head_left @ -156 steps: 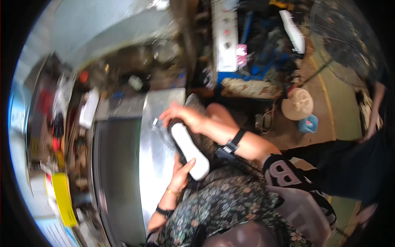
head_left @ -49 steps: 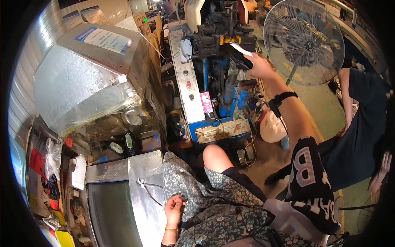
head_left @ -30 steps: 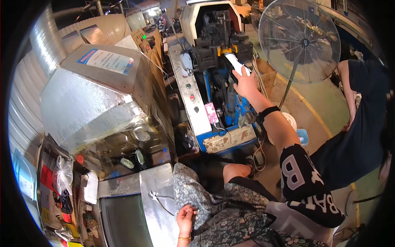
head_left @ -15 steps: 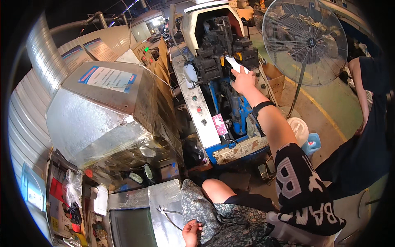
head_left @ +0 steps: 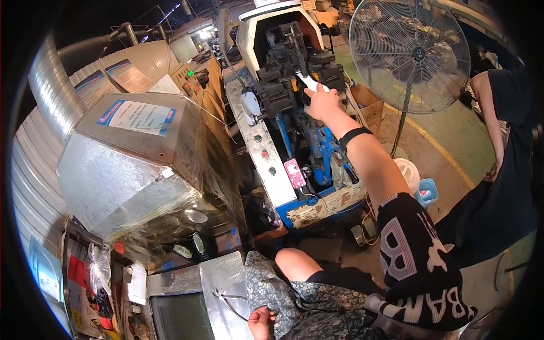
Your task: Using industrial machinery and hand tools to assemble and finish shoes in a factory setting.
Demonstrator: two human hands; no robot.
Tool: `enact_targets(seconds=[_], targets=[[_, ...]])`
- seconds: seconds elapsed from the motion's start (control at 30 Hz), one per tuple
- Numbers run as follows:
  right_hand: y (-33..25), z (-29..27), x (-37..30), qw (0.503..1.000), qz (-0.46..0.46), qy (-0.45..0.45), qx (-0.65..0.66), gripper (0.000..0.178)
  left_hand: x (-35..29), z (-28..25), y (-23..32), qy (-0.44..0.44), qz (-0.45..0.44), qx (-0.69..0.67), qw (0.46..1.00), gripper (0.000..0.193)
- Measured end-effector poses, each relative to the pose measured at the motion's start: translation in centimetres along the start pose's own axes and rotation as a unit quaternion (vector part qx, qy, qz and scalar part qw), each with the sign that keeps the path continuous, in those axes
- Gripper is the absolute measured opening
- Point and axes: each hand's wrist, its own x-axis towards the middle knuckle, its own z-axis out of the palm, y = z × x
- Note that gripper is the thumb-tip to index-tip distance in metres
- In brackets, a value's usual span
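1. A crowded workshop is seen — sheet-metal ducting [head_left: 130,170] to the left, a standing fan [head_left: 416,54] to the right, a green floor beyond.
2. The right hand [head_left: 321,101] is stretched far forward and closed around a white shoe sole [head_left: 306,81], which is pressed up against the dark head of the blue machine [head_left: 294,62].
3. The left hand [head_left: 262,322] is kept low at the lap, beside a wire hook [head_left: 224,296] on a steel sheet; its grip cannot be told.
4. By judgement, the sole has been brought to the machine — seating it there, and the pressing itself, appear left.
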Motion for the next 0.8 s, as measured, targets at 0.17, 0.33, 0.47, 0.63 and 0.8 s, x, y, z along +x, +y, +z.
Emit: enact_targets(seconds=[0.17,0.33,0.47,0.63,0.8], targets=[[-0.3,-0.2,0.1,1.0,-0.007,0.0,0.0,0.069,0.3,-0.6,-0.5,0.002,-0.001,-0.009,1.0,0.014],[-0.1,-0.1,0.1,1.0,0.0,-0.003,-0.003,0.069,0.5,-0.4,-0.4,-0.006,-0.004,-0.011,1.0,0.014],[-0.2,-0.4,0.0,1.0,0.009,-0.009,-0.002,0.07,0.6,-0.6,-0.5,-0.006,-0.009,-0.003,1.0,0.015],[-0.1,-0.3,0.1,1.0,-0.002,-0.005,-0.003,0.069,1.2,-1.2,-1.2,-0.01,-0.001,-0.017,1.0,0.013],[-0.1,-0.3,0.3,1.0,0.004,-0.011,0.001,0.069,1.7,-1.7,-2.0,-0.007,-0.003,-0.025,1.0,0.012]])
